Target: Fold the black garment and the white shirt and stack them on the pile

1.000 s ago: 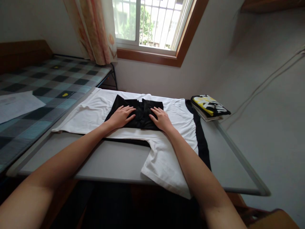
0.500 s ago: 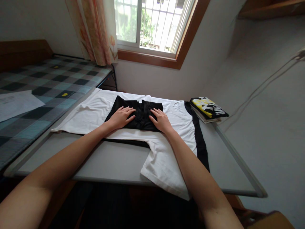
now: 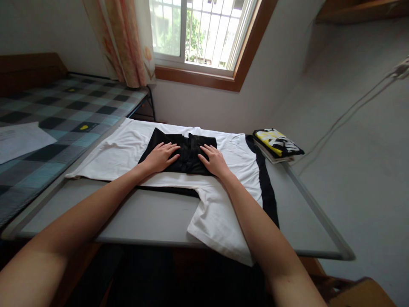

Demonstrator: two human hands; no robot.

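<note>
A folded black garment lies on a white T-shirt spread flat across a grey-topped table. My left hand rests palm down on the garment's left part, its fingers stretched out. On the right part lies my right hand, also flat with fingers apart. The T-shirt's near sleeve reaches over the table's front edge. More black cloth shows from under the white shirt at the right and along its near side. What kind of garment the folded black one is, I cannot make out.
Folded clothes, black, yellow and white on top, are stacked at the table's right back corner. A checked mattress with a sheet of paper adjoins on the left. The grey table has a raised rim. Behind is a window.
Both hands stay flat on the black garment. The whole view has shifted slightly, with the scene a little further left; the clothes look the same.
</note>
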